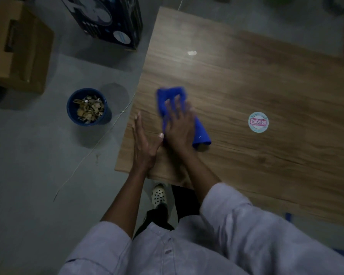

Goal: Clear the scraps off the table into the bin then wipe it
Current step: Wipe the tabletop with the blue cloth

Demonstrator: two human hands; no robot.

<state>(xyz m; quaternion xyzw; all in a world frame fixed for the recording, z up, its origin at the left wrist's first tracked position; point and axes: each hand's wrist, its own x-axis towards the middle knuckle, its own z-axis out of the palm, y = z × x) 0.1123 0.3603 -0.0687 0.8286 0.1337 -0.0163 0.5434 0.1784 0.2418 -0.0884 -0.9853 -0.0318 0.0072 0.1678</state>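
- Right hand point(179, 124) is flat on top of a blue cloth point(172, 94), fingers straight and spread a bit, pressing down on it rather than grabbing it.
- The cloth is bunched up on the wooden bench point(246, 76), toward the near-left corner. One end pokes out past the fingertips and the other sticks out on the right side of the wrist.
- Left hand point(143, 143) is just beside the right one, near the bench's left edge. Fingers are straight and together, it's holding nothing, and the thumb is stuck out toward the right hand's wrist. Can't tell if they actually touch.
- The bin point(69, 111) is a small blue bucket on the grey floor, left of the bench and a little apart from it.
- The scraps point(88, 109) are inside the bin, a pile of tan and pale bits.
- There's a round white sticker point(258, 122) with pink lettering on the bench, well off to the right of the cloth.
- A brown cardboard box point(18, 46) sits on the floor at top left, with a dark printed box point(107, 20) next to it by the bench's far-left corner.
- A thin cable point(91, 151) runs across the floor.
- A pale shoe with holes point(158, 195) shows below the bench edge.
- Both sleeves are a light lilac colour.
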